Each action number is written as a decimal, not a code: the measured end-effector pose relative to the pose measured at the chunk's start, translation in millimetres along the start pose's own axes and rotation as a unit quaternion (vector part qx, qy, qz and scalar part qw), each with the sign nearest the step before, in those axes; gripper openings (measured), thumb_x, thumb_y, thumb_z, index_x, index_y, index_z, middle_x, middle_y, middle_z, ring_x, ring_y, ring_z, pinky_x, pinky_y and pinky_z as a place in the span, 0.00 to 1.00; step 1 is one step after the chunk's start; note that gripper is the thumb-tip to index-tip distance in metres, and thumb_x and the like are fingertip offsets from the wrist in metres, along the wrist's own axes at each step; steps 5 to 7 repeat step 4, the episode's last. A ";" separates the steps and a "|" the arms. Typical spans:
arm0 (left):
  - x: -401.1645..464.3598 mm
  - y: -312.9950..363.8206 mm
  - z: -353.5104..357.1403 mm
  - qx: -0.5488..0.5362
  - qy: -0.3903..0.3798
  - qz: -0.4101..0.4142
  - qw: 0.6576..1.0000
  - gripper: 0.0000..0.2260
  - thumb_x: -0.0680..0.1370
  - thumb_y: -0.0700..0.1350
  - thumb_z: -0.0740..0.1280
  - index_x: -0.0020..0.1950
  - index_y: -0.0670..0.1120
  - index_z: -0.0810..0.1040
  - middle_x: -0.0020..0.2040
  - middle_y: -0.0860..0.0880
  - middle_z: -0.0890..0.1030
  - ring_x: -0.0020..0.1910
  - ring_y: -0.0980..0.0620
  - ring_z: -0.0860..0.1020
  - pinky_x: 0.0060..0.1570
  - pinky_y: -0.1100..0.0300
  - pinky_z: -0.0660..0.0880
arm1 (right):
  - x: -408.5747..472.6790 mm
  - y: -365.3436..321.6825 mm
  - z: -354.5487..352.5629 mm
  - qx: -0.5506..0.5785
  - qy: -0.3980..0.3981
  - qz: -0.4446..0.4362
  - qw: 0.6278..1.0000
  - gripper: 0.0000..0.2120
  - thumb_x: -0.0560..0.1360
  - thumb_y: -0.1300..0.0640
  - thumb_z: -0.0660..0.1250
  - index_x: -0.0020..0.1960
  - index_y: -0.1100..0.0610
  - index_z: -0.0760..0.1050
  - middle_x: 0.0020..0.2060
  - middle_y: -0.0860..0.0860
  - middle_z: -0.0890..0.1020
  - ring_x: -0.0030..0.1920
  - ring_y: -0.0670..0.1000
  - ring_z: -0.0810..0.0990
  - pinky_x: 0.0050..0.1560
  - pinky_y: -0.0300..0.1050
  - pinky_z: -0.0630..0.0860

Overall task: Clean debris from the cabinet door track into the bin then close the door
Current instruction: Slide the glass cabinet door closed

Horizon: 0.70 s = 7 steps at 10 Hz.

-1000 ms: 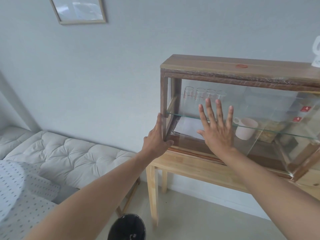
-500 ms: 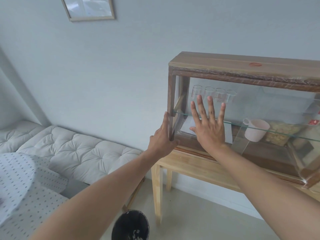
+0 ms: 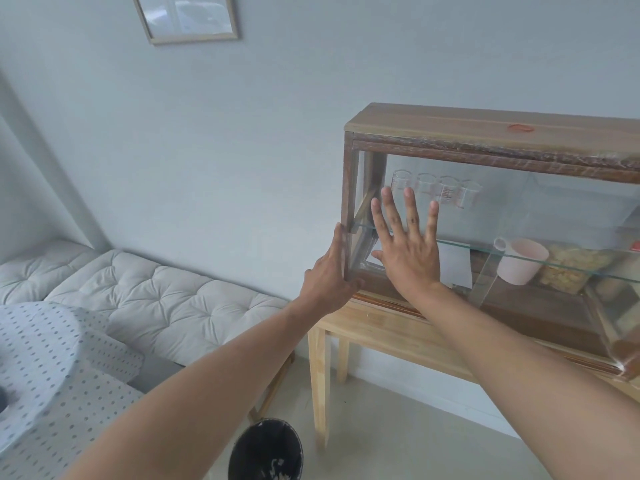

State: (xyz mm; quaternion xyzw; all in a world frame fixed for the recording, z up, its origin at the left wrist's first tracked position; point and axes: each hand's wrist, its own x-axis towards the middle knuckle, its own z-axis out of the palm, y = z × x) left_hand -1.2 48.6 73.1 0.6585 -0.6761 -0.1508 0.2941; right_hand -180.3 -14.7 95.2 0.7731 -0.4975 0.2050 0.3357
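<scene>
Two bare hands are up against the left end of the wooden cabinet (image 3: 450, 123), which fills the right half of the frame on a pale wooden table (image 3: 381, 330). The right hand (image 3: 407, 251) lies flat on the glass door (image 3: 519, 216), palm to the pane, all fingers spread wide and holding nothing; its fingertips reach up to the row of small glass beakers (image 3: 436, 192) behind the glass. The left hand (image 3: 327, 275) sits at the cabinet's left corner post, fingers straight and together along the outer side, thumb curled round the front near the bottom; it braces the frame more than it grips.

Compared with half a second ago, the right hand has slid a little further left along the glass and now sits closer to the corner post, just beside the left hand. One second ago it was further right still, near the pink mug (image 3: 521, 261), which now stands well clear of it on the lower level. The left hand has kept its place on the post throughout.

At the bottom centre of the frame, on the floor below the table's left leg, stands the black bin (image 3: 265, 452) with pale scraps inside. A white quilted cushion (image 3: 156, 299) lies at centre left, and a framed picture (image 3: 187, 15) hangs at upper left.
</scene>
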 end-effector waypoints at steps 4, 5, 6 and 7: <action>-32.8 23.0 -16.4 0.069 -0.048 -0.007 0.996 0.47 0.81 0.50 0.70 0.86 0.54 0.36 0.87 0.44 0.50 0.82 0.36 0.59 0.73 0.33 0.64 | -31.1 8.0 -61.6 0.078 -0.061 0.000 0.995 0.44 0.81 0.48 0.68 0.86 0.55 0.45 0.86 0.54 0.43 0.86 0.58 0.44 0.81 0.69 0.54; -32.8 23.0 -16.4 0.069 -0.048 -0.007 0.996 0.47 0.81 0.50 0.70 0.86 0.54 0.36 0.87 0.44 0.50 0.82 0.36 0.59 0.73 0.33 0.64 | -31.1 8.0 -61.6 0.078 -0.061 0.000 0.995 0.44 0.81 0.48 0.68 0.86 0.55 0.45 0.86 0.54 0.43 0.86 0.58 0.44 0.81 0.69 0.54; -32.8 23.0 -16.4 0.069 -0.048 -0.007 0.996 0.47 0.81 0.50 0.70 0.86 0.54 0.36 0.87 0.44 0.50 0.82 0.36 0.59 0.73 0.33 0.64 | -31.1 8.0 -61.6 0.078 -0.061 0.000 0.995 0.44 0.81 0.48 0.68 0.86 0.55 0.45 0.86 0.54 0.43 0.86 0.58 0.44 0.81 0.69 0.54; -32.8 23.0 -16.4 0.069 -0.048 -0.007 0.996 0.47 0.81 0.50 0.70 0.86 0.54 0.36 0.87 0.44 0.50 0.82 0.36 0.59 0.73 0.33 0.64 | -31.1 8.0 -61.6 0.078 -0.061 0.000 0.995 0.44 0.81 0.48 0.68 0.86 0.55 0.45 0.86 0.54 0.43 0.86 0.58 0.44 0.81 0.69 0.54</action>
